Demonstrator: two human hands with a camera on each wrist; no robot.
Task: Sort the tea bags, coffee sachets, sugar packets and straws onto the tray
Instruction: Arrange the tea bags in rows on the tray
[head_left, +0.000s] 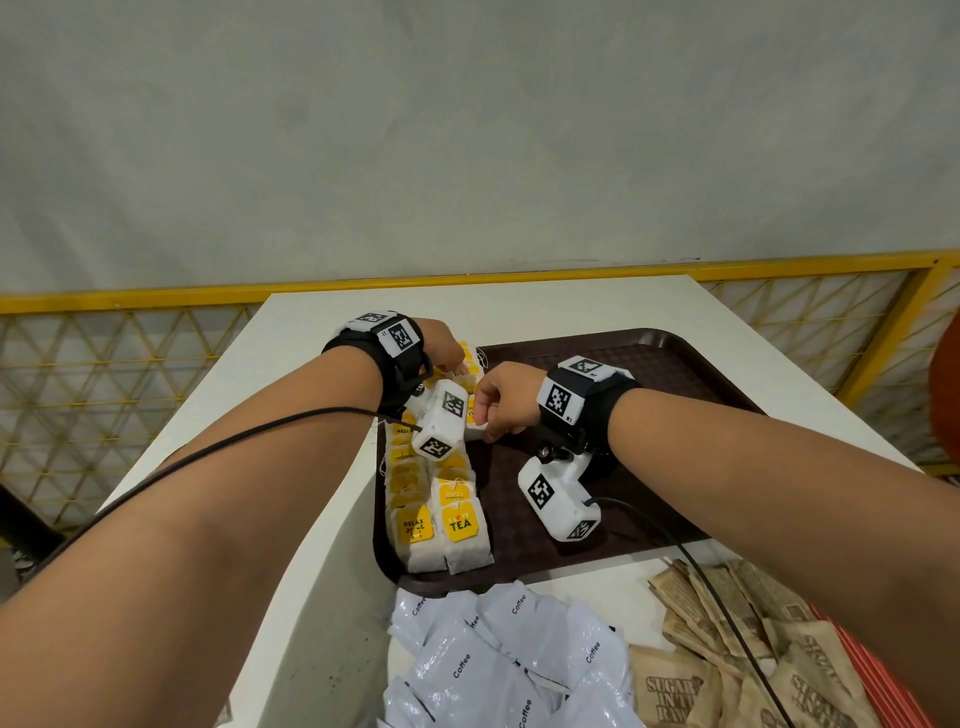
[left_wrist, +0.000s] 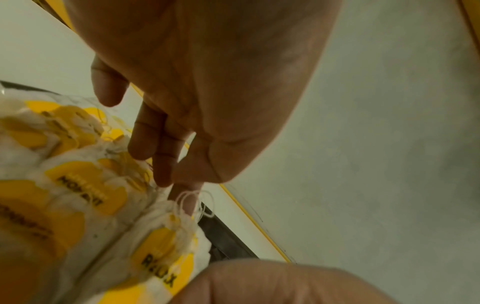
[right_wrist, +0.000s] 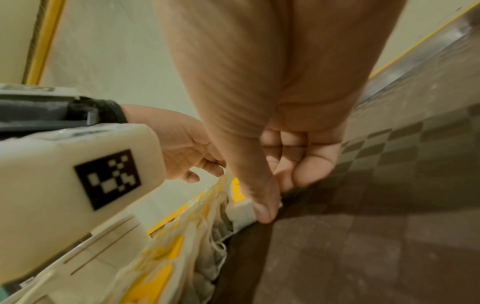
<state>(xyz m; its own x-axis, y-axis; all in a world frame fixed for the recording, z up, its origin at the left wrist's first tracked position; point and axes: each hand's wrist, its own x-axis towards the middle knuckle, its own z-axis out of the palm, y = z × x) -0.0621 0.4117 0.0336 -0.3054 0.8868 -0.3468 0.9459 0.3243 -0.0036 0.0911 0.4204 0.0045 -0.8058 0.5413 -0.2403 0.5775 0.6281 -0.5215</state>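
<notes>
Along the left side of the tray (head_left: 670, 364) you were at the tea-bag step: the tea bags (head_left: 439, 512) already lay there in two overlapping rows, yellow tags up, running from the near rim toward the far one. Your left hand (head_left: 441, 345) was at the far end of the rows, its fingers (left_wrist: 145, 142) loosely extended and touching the bags, with loose string just beside the fingertips; it held nothing that I could make out. Your right hand (head_left: 506, 400) was on the inner row's edge, thumb and curled fingers pinching a tea bag against the tray floor, as the right wrist view showed. By my reading you were squaring the rows, not fetching. The coffee sachets (head_left: 498, 660) and sugar packets (head_left: 737, 654) were heaped on the bench (head_left: 311, 597) just near of the tray, untouched; no straws were clearly visible. Your next move called for letting go without snagging a string, then reaching back for the coffee sachets and starting a separate group on the bare brown area.
</notes>
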